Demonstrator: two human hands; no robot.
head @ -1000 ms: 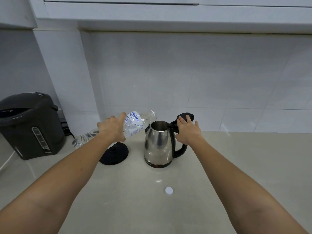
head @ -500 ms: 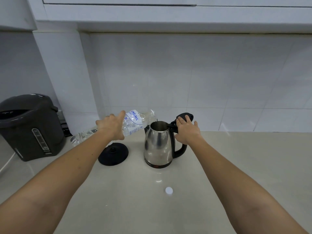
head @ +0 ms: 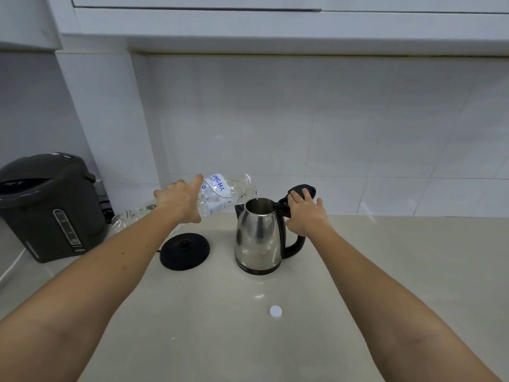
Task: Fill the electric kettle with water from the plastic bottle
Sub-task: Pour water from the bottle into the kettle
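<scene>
A steel electric kettle [head: 257, 238] with a black handle stands on the counter, its black lid [head: 303, 190] tipped open. My left hand [head: 180, 199] grips a clear plastic bottle [head: 220, 195] with a blue-lettered label, held almost level. The bottle's mouth is just over the kettle's opening and a thin stream of water falls in. My right hand [head: 305, 215] rests on the top of the kettle's handle, fingers against the open lid. The bottle's white cap [head: 275, 311] lies on the counter in front of the kettle.
The kettle's round black base [head: 184, 250] sits left of the kettle, off it. A dark grey hot-water dispenser [head: 46, 205] stands at the far left. A tiled wall runs behind, with cabinets overhead. The beige counter [head: 399, 271] stretches right.
The bottle's mouth has stayed over the kettle's opening while its rear end has dropped a little. My right hand has kept its place on the handle.
</scene>
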